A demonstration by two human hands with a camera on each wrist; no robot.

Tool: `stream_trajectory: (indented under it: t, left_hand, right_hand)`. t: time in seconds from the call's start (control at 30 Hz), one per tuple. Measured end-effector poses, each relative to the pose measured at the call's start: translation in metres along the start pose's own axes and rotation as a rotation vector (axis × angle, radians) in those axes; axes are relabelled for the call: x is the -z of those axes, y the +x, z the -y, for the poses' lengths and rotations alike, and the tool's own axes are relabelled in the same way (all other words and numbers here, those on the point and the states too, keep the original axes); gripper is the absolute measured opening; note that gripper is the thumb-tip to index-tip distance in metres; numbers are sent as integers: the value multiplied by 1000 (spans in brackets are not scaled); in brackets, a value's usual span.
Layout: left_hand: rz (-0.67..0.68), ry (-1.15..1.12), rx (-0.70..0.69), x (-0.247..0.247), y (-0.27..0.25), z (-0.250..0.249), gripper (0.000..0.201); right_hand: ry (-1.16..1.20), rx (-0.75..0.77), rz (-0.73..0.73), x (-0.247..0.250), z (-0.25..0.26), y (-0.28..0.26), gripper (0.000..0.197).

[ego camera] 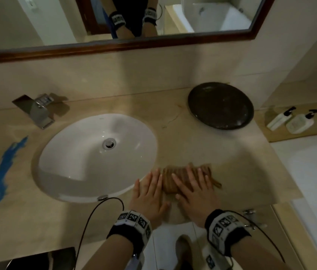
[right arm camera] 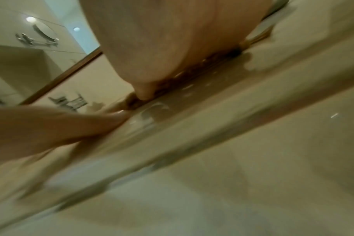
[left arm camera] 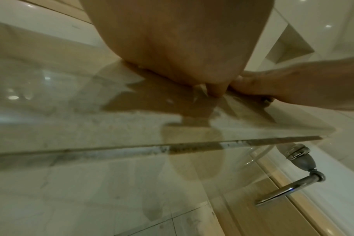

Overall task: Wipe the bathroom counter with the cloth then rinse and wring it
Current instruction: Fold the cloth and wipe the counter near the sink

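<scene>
A brown ribbed cloth [ego camera: 170, 182] lies bunched on the beige counter [ego camera: 221, 158], just right of the white sink [ego camera: 87, 152]. My right hand [ego camera: 190, 184] presses flat on the cloth with straight, spread fingers. My left hand [ego camera: 149, 186] lies flat beside it, fingers straight, its fingertips touching the cloth's left edge and the sink rim. In the right wrist view the palm [right arm camera: 172, 47] bears down on the dark brown cloth [right arm camera: 192, 71]. The left wrist view shows the left palm [left arm camera: 182, 47] on the wet, glossy counter [left arm camera: 111, 119], with my right hand [left arm camera: 293, 89] beside it.
A dark round tray [ego camera: 220, 105] sits at the back right. Two white pump bottles [ego camera: 293, 120] stand on a ledge at far right. A chrome faucet [ego camera: 39, 111] is behind the sink at left. A blue smear [ego camera: 4, 172] marks the counter's left side. A mirror [ego camera: 114, 20] hangs above.
</scene>
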State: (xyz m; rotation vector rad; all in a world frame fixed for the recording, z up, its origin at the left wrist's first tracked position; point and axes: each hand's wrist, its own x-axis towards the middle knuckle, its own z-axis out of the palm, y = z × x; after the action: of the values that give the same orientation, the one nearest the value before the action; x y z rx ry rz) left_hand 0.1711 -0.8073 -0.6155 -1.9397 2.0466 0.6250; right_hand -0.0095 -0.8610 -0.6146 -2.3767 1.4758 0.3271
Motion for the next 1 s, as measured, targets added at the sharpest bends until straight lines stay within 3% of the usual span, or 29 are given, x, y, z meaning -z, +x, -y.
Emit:
stream_trajectory:
  t: [0.03,0.17,0.37,0.43,0.57,0.67,0.87,1.0]
  left_hand:
    - [17,2,0,1,0,0,77]
    - [32,-29,-8,-1,2,0,82]
    - [11,-27,-2,3,0,-2,75]
    - [11,-58,-3,0,0,0,76]
    - [-50,-85,-6,0,1,3,86]
    - [-22,-107,-35,0,3,6,80]
    - [16,-153,-8,5,4,4,85]
    - [42,-106,9,6,3,1,87]
  right_hand:
    - [-23,-15,-8,5,-17,6,56]
    - [83,-428,-35,27,-96,33,55]
    - [172,-553,-42,34,-105,32,59]
    - [136,-464,-19,24,-95,11,62]
    - [-15,-56,-16,-11,-57,-49,60]
    - [-18,123,18,-18,-26,-57,60]
    - [-49,147,-61,13,3,38,57]
    - [22,57,88,25,0,64,54]
